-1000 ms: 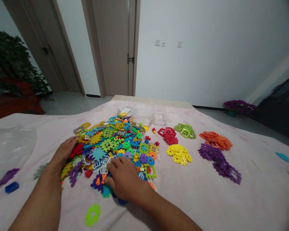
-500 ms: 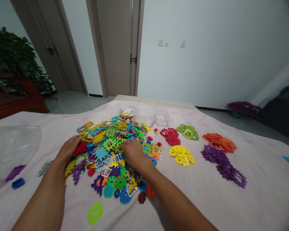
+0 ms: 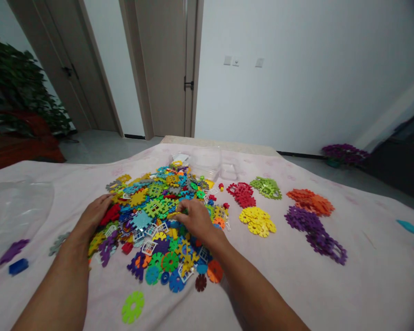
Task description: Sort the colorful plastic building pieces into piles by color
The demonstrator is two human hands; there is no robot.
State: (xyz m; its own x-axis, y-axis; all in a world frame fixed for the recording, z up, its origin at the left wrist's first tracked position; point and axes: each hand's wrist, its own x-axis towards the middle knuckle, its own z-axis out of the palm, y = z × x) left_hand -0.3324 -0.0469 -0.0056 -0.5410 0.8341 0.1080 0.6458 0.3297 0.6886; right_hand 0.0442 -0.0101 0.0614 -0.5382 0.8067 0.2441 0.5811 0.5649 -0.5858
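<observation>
While left hand [image 3: 93, 216] rests flat, right hand [image 3: 196, 219] pinches piece in pile [image 3: 158, 207]; clear tubs [image 3: 207, 163].

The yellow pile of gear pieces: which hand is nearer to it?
Right. The right hand is just left of the yellow pile; the left hand rests far across the mixed heap.
</observation>
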